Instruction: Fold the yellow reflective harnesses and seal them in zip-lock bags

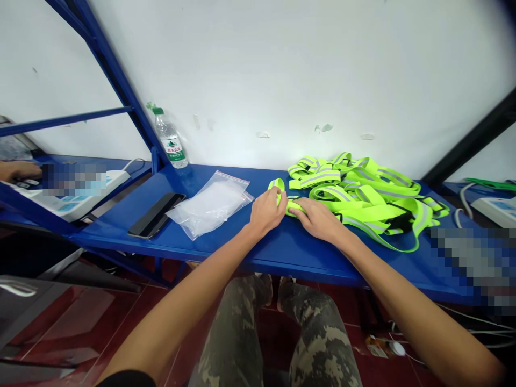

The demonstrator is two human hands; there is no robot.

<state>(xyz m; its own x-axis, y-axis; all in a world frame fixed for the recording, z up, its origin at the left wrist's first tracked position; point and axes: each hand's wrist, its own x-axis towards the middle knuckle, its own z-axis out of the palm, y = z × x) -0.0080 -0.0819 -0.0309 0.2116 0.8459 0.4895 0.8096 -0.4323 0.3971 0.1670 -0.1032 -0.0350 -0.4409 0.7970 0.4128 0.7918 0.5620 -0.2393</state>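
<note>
Head view: the person's left hand [267, 209] has its fingers curled closed on a fluorescent yellow-green fabric strap [293, 205], a small loop of it standing up just beyond the knuckles, while the right hand [317, 219] appears to pinch the same band between thumb and fingers; its underside is hidden. The strap lies low over the middle of the long blue-painted table [274, 258], just left of a tangled heap of yellow-green straps with silver-grey stripes and black fittings [371, 188]. Whether the held piece is fully free of that heap cannot be told, since the right hand covers the join; if a stretch is caught there, a pull to the left could drag other straps along or tighten the tangle. Should the left fingers loosen, the small loop might spring open or twist, as webbing like this seems springy. The stacked clear plastic bags [213, 201], near the left hand, look light enough for a sweep of the forearm to push them against the flat black phone [157, 216] beside them.
</note>
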